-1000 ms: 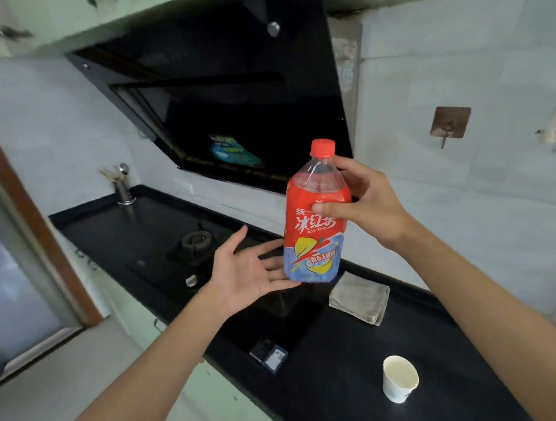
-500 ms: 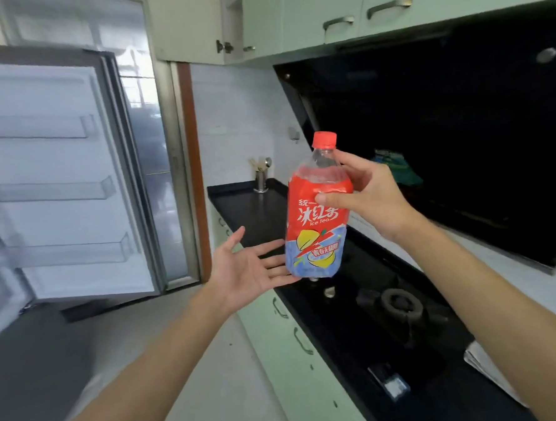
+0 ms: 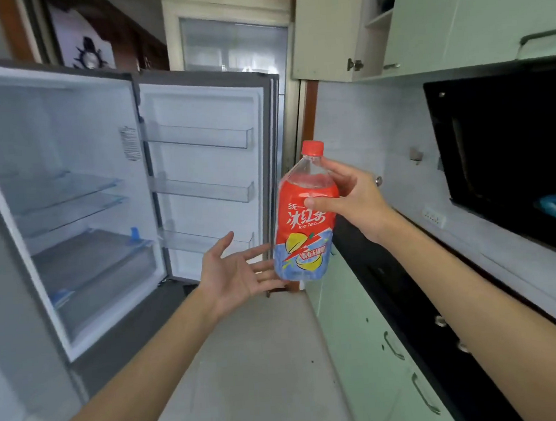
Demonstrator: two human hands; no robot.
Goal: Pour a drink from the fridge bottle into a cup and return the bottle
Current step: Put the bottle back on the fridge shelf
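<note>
in front of the open fridge [image 3: 73,190], we hold the bottle [image 3: 305,221] upright, red cap [image 3: 312,148] on top, long axis near vertical. our right hand [image 3: 357,199] grips its shoulder, thumb across the label, fingers curled behind. our left hand [image 3: 238,273] lies spread, palm up, at the bottle's lower left, holding nothing; whether it touches, we cannot tell. the door shelves [image 3: 204,190] lie left and farther off, so we judge the right hand carries it there.

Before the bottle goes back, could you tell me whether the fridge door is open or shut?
Open: the white-lined grey fridge door is swung wide, its clear racks facing the camera.
</note>
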